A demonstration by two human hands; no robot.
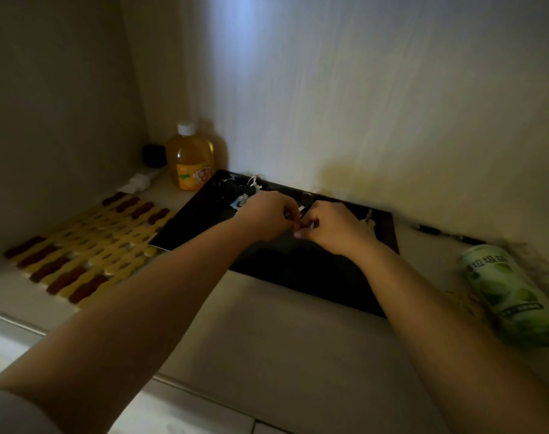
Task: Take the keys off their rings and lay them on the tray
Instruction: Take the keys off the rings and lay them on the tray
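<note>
A black tray (192, 223) lies on the pale counter against the wall. Both my hands meet above its middle. My left hand (267, 219) and my right hand (329, 228) pinch a small key ring with a key (304, 214) between their fingertips; the metal is mostly hidden by the fingers. A dark bunch of keys with white tags (240, 191) lies at the tray's far left corner. A pale key with a tag (367, 218) rests on the tray just right of my right hand.
An orange juice bottle (190, 158) stands behind the tray's left corner, next to a small black object (154, 155). A yellow and brown mat (91, 242) lies left of the tray. A green roll (511, 292) and a black pen (429, 229) lie to the right.
</note>
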